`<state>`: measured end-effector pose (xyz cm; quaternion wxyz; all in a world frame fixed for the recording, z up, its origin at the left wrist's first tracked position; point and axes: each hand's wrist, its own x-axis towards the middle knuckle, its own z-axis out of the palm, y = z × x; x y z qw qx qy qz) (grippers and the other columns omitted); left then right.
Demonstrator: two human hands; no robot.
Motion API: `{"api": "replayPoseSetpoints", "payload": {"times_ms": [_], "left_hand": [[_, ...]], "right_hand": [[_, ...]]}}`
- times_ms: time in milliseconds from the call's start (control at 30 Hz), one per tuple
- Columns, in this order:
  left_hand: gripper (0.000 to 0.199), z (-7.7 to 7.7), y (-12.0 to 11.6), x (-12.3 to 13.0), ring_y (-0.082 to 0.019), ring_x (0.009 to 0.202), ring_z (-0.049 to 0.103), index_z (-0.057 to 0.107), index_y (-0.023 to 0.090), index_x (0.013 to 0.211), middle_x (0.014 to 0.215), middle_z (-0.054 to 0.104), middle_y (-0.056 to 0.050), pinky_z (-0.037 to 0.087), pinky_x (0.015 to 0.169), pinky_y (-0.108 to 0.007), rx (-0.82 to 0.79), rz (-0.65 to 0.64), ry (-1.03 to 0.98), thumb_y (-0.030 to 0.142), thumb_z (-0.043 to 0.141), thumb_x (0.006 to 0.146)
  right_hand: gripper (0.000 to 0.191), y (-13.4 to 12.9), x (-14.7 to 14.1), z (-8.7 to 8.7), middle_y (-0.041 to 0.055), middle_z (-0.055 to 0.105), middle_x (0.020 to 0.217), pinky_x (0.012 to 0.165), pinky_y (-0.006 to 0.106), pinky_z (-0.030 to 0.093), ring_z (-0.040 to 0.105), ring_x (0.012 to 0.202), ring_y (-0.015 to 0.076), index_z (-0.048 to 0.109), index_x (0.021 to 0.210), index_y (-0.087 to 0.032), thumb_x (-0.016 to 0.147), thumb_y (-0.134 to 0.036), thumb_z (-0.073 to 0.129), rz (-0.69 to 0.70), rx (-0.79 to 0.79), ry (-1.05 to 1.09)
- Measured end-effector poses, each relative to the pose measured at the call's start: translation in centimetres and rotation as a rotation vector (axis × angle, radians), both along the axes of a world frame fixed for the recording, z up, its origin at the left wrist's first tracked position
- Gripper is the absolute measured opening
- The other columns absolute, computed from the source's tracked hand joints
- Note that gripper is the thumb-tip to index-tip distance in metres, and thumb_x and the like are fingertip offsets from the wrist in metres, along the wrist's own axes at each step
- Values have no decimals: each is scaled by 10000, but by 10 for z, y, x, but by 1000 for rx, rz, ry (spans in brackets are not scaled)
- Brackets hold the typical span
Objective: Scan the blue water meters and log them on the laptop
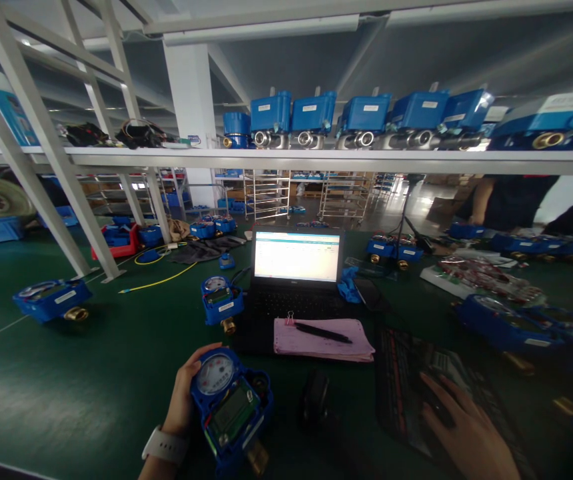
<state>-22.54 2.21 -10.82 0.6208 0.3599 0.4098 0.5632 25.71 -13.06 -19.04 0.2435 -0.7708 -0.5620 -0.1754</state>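
My left hand [185, 393], with a white watch on the wrist, grips a blue water meter [234, 407] by its left side. The meter's round dial, green circuit board with a small display, and brass threaded end face up toward me. My right hand [466, 420] rests over a dark computer mouse [439, 408], fingers stretched along it, on a patterned dark mat [399, 393]. Between my hands lies a black rounded object [315, 397], too dark to name. Ahead stands an open laptop [296, 260] with a lit screen, and pink papers [324, 339] bearing a black pen [322, 331].
Another blue meter [220, 301] stands beside the laptop, one more [54, 299] at left. Several dim meters [506, 327] crowd the right. A white shelf [286, 159] spans overhead, carrying blue meters. A yellow cable [159, 280] lies left. Another person [511, 200] stands behind at right.
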Motion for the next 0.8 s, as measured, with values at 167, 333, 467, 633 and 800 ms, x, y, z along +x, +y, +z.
{"api": "replayPoseSetpoints", "payload": {"times_ms": [167,333,467,633,800], "left_hand": [[461,4,-3,3,-314,884,717,758,183,1041,1053,777,-115,569,760,-386,-8,6,-1,514,712,722],[461,3,-2,3,-301,883,717,768,185,1016,1034,783,-106,568,762,-365,6,9,-8,520,725,702],[456,3,-2,3,-303,874,717,766,187,1020,1024,783,-105,567,756,-370,3,12,-4,518,722,710],[463,5,-3,3,-318,906,712,760,186,1031,1050,779,-110,568,778,-386,-10,6,4,520,720,713],[472,3,-2,1,-323,914,710,754,191,1049,1068,773,-113,569,779,-395,-16,-5,13,525,715,719]], "right_hand": [[497,2,0,-2,106,632,1315,945,536,561,603,1207,347,645,1286,-274,866,-418,422,37,5,2],[491,2,1,-3,112,628,1319,934,569,554,619,1172,366,637,1292,-285,866,-411,429,33,19,7],[499,2,1,-4,121,620,1327,934,563,553,621,1168,362,625,1313,-276,872,-402,427,45,17,5],[491,2,2,-5,114,627,1315,936,554,556,623,1167,361,644,1297,-283,875,-416,434,35,25,13],[502,2,3,-8,106,623,1321,931,501,568,620,1180,333,642,1312,-272,893,-443,424,31,12,14]]}}
